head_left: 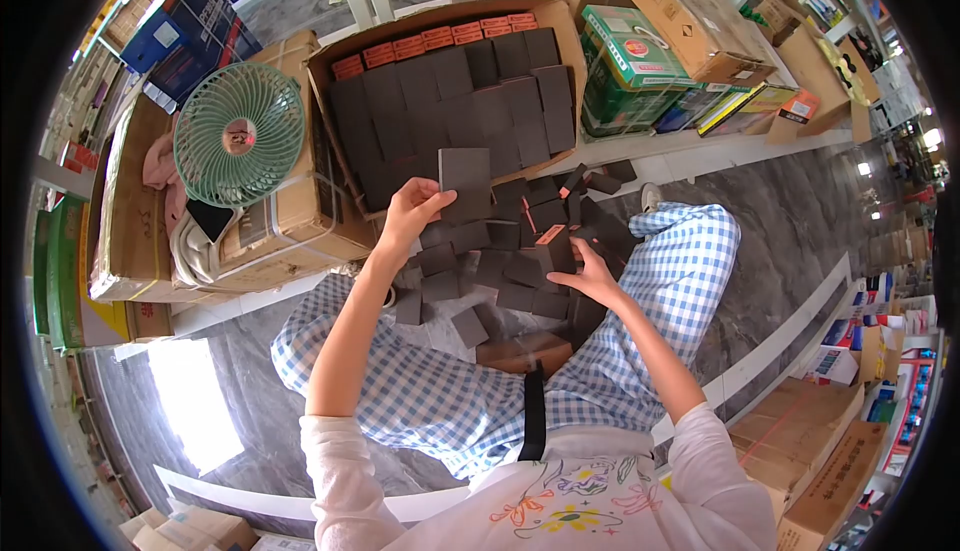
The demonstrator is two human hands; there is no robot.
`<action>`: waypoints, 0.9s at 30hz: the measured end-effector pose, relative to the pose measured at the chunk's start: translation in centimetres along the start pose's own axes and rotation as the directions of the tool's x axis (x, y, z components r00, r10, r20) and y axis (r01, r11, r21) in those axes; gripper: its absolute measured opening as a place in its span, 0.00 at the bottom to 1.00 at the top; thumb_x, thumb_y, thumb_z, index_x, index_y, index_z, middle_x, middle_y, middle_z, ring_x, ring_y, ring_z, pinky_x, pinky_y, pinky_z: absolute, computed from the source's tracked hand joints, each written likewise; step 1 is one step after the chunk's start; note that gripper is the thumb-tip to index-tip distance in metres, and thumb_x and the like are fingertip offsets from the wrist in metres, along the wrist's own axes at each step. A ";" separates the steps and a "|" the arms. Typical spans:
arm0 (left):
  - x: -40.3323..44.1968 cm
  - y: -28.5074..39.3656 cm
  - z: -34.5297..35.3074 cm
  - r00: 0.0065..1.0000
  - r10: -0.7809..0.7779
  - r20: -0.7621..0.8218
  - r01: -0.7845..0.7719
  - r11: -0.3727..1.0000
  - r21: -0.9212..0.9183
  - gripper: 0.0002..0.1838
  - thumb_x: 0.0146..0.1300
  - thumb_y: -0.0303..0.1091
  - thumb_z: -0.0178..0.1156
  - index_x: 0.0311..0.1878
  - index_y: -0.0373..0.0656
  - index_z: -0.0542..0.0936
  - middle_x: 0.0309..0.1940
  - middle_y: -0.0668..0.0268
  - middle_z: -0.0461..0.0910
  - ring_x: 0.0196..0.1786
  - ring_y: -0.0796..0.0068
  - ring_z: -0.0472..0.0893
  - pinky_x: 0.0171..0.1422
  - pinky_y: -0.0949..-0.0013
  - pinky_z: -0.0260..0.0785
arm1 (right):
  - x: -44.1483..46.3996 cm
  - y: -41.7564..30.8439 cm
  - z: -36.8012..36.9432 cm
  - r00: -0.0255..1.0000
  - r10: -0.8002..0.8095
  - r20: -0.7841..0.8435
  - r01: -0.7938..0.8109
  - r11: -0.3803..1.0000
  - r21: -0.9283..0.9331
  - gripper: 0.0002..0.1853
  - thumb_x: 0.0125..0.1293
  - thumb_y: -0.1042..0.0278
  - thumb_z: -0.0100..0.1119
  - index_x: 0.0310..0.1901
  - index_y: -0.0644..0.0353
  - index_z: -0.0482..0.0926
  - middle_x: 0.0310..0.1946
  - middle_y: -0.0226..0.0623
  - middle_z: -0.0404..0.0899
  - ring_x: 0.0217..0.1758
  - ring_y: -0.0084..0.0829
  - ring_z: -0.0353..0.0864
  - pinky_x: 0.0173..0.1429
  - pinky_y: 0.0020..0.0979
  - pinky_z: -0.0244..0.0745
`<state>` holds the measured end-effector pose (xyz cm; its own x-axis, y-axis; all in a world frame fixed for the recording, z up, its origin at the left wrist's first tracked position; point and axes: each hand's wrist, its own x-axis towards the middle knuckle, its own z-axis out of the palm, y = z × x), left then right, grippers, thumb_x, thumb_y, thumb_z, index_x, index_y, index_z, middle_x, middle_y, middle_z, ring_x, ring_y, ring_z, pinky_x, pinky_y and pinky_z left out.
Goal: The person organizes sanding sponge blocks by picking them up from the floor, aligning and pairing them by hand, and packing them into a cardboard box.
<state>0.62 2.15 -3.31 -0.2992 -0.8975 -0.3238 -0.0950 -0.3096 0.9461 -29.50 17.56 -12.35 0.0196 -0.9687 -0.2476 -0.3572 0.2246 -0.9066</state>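
My left hand (413, 213) pinches the lower left edge of a flat black box (465, 183), raised in front of a large open carton (318, 101). Rows of black boxes (440, 96) fill that carton, with orange-ended ones along its back edge. To the right, my right hand (590, 273) has its fingers around a small black box with an orange end (551, 236). Beneath and between both hands lies a loose heap of black boxes (505, 269) on the floor, between my legs. A brown box (523, 351) sits at the near side of the heap.
A green fan (240, 136) stands on cartons at the left. Right of the large carton are a green box (632, 51) and a tilted brown carton (700, 26). More cartons (800, 436) line the lower right.
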 end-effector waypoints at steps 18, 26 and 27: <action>1.0 2.2 0.4 0.994 0.103 -0.040 -0.104 0.994 -0.027 0.12 0.61 0.38 0.67 0.40 0.45 0.76 0.32 0.76 0.76 0.37 0.87 0.75 0.45 0.78 0.68 | 1.7 -2.7 2.2 0.990 -0.004 0.141 0.051 0.942 -0.332 0.52 0.52 0.45 0.73 0.69 0.69 0.56 0.66 0.53 0.63 0.70 0.45 0.64 0.71 0.39 0.63; 1.1 -0.2 -0.1 0.997 0.057 -0.052 -0.061 0.996 -0.070 0.14 0.57 0.36 0.70 0.40 0.40 0.77 0.30 0.72 0.77 0.34 0.84 0.75 0.39 0.77 0.69 | 0.6 -2.5 2.6 0.978 0.038 0.203 0.036 0.937 -0.347 0.53 0.52 0.44 0.73 0.70 0.69 0.55 0.69 0.54 0.58 0.73 0.45 0.60 0.73 0.40 0.60; 1.2 -0.2 -0.3 0.997 0.059 -0.048 -0.062 0.995 -0.072 0.14 0.57 0.36 0.70 0.40 0.40 0.77 0.30 0.72 0.77 0.34 0.84 0.75 0.39 0.77 0.69 | 0.3 -2.2 2.5 0.979 0.038 0.200 0.035 0.936 -0.350 0.53 0.52 0.44 0.73 0.70 0.69 0.55 0.69 0.54 0.58 0.73 0.45 0.60 0.73 0.40 0.60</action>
<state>0.57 1.07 -3.87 -0.2582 -0.9283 -0.2675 -0.0078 -0.2748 0.9615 -26.36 16.99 -11.26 0.1918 -0.9187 -0.3453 -0.6602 0.1395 -0.7380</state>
